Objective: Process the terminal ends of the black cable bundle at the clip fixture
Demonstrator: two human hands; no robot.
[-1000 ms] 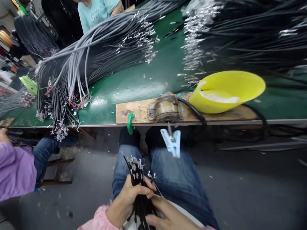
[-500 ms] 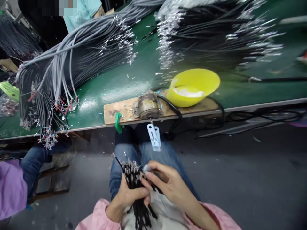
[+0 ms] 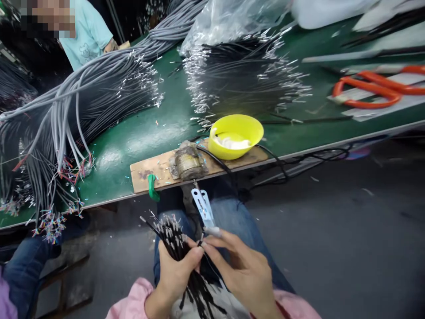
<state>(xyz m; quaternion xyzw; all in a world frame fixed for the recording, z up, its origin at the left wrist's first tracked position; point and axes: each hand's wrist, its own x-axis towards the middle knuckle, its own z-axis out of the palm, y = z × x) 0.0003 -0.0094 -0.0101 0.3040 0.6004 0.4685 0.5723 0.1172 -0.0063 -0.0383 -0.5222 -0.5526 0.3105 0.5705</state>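
Over my lap, my left hand (image 3: 177, 266) is wrapped round a bundle of black cables (image 3: 171, 237) whose stripped, pale ends point up and away from me. My right hand (image 3: 237, 263) is beside it, thumb and fingers pinched on the end of one black cable (image 3: 200, 243) at the bundle's right side. A pale cover sits on a fingertip of that hand. Just beyond my fingers, a light blue clip (image 3: 203, 207) hangs from the shaft of a small motor (image 3: 188, 163). The motor is fixed to a wooden board (image 3: 141, 175) at the table edge.
On the green table (image 3: 116, 146) stand a yellow bowl (image 3: 247, 133) with white stuff inside, a pile of black wires (image 3: 239, 79), grey cables (image 3: 66, 102) and orange-handled scissors (image 3: 368, 91). A green clamp (image 3: 152, 188) grips the board. A co-worker (image 3: 88, 33) is across the table.
The view has swung right, bringing the scissors in. My right hand's fingers have drawn together on one cable end, a little apart from the bundle. My left hand still holds the bundle.
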